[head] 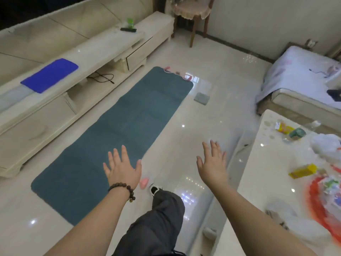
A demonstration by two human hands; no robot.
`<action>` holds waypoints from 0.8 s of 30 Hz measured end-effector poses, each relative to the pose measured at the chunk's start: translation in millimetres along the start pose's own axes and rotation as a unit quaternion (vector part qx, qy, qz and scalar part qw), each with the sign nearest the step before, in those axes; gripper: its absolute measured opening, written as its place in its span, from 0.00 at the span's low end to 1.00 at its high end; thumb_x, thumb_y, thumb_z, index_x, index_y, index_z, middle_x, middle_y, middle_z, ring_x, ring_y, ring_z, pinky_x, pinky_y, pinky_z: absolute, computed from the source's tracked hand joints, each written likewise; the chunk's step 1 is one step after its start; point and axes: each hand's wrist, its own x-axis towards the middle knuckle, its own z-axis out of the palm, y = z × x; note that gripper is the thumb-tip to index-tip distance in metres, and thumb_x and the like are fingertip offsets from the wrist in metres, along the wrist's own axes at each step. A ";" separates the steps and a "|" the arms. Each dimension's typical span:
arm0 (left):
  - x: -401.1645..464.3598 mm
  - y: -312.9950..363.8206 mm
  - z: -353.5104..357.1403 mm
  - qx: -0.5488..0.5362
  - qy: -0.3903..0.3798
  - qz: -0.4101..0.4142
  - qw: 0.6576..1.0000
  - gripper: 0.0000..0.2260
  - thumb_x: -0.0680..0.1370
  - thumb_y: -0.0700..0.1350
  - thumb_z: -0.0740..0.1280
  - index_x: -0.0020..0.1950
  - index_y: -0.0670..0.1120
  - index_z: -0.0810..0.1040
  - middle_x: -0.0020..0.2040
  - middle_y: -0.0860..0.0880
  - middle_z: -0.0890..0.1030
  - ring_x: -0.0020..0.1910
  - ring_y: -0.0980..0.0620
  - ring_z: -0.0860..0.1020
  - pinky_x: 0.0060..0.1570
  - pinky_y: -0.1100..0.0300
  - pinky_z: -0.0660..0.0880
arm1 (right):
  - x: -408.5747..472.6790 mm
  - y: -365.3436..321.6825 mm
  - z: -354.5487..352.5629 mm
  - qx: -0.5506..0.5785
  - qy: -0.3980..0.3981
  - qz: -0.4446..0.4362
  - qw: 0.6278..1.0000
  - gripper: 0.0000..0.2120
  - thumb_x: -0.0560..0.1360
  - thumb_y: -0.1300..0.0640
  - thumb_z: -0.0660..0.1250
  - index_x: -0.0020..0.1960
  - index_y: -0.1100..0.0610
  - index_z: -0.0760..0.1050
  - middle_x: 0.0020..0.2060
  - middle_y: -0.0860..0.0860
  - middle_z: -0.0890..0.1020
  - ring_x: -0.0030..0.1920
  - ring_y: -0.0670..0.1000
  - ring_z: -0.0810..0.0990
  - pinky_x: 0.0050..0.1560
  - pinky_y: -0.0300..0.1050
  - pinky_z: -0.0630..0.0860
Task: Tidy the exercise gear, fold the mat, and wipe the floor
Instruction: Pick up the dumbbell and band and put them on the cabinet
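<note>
A long teal exercise mat (114, 130) lies flat on the glossy white floor (193, 117), running away from me. My left hand (122, 168), with a bead bracelet on the wrist, hovers open over the mat's near right edge. My right hand (213, 161) is open above bare floor to the right. A small pink object (144, 182) lies just beside the mat under my left hand. Pink and white gear (177, 72) sits at the mat's far end. A folded grey cloth (201, 98) rests on the floor right of the mat. A blue cloth (49, 74) lies on the cabinet.
A low cream TV cabinet (60, 108) runs along the left of the mat, with a black cable (103, 78) beneath it. A cluttered white table (276, 182) stands at right. A bed (299, 82) is at far right, a wooden chair (191, 13) at the back. My leg (162, 218) steps forward.
</note>
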 end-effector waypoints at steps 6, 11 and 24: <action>96.6 16.1 -5.9 -0.017 0.001 -0.102 0.995 0.34 0.79 0.61 0.54 0.79 0.48 0.45 0.79 0.43 0.51 0.78 0.44 0.46 0.75 0.41 0.48 | 141.2 -55.7 9.9 -0.026 -0.049 -0.105 0.993 0.26 0.81 0.49 0.53 0.76 0.54 0.55 0.77 0.55 0.54 0.77 0.55 0.47 0.75 0.58 0.43; 141.6 18.8 -19.1 -0.049 0.015 -0.180 0.982 0.34 0.79 0.61 0.54 0.79 0.48 0.45 0.79 0.43 0.51 0.78 0.44 0.45 0.75 0.42 0.47 | 217.6 -105.2 17.9 -0.067 -0.084 -0.199 0.974 0.25 0.81 0.47 0.50 0.76 0.53 0.54 0.77 0.54 0.53 0.77 0.55 0.46 0.75 0.57 0.42; 143.4 21.0 29.8 -0.093 -0.001 -0.408 0.908 0.34 0.80 0.61 0.53 0.79 0.47 0.44 0.79 0.43 0.51 0.78 0.42 0.46 0.75 0.43 0.49 | 316.2 -187.8 84.3 -0.103 -0.190 -0.392 0.894 0.26 0.81 0.48 0.54 0.76 0.53 0.54 0.77 0.54 0.52 0.77 0.54 0.44 0.75 0.57 0.44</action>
